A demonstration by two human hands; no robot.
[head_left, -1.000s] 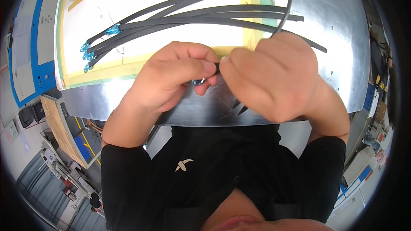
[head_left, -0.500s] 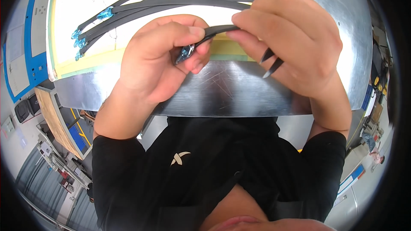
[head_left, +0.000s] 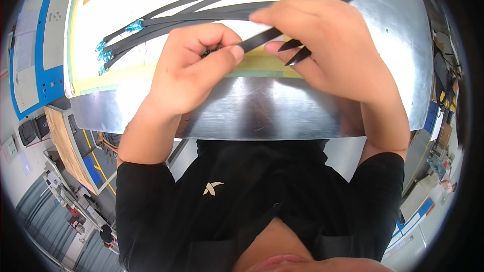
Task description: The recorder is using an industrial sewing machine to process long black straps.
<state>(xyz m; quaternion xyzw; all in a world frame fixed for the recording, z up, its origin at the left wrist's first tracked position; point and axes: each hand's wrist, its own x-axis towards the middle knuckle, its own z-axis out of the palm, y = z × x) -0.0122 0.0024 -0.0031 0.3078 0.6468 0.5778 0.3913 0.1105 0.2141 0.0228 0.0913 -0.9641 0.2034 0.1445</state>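
Note:
Pinched between my left hand's [head_left: 189, 70] thumb and bent fingers is a flat black strip [head_left: 259, 39], its near end mostly covered by those fingers. The strip slants up to the right, passing behind my right hand [head_left: 335, 45]. That hand keeps a pair of dark pointed tweezers [head_left: 299, 56] tucked in its palm, tips poking out below the fingers. Its forefinger and thumb are apart, close to the strip; whether they touch it I cannot tell. Behind both hands lie several similar black strips [head_left: 201, 6] with shiny blue wrapping [head_left: 135, 25] on their left ends.
The loose strips rest on a bright white panel [head_left: 121, 7] edged with yellow and green tape. Under it is a shiny metal table [head_left: 252, 113], its front edge close to my body. A wood-topped frame [head_left: 70, 146] stands off to the left.
My left hand has turned over, hiding the strip's blue-wrapped end. My right forefinger and thumb have parted and shifted left, with the tweezer tips moving left and up.

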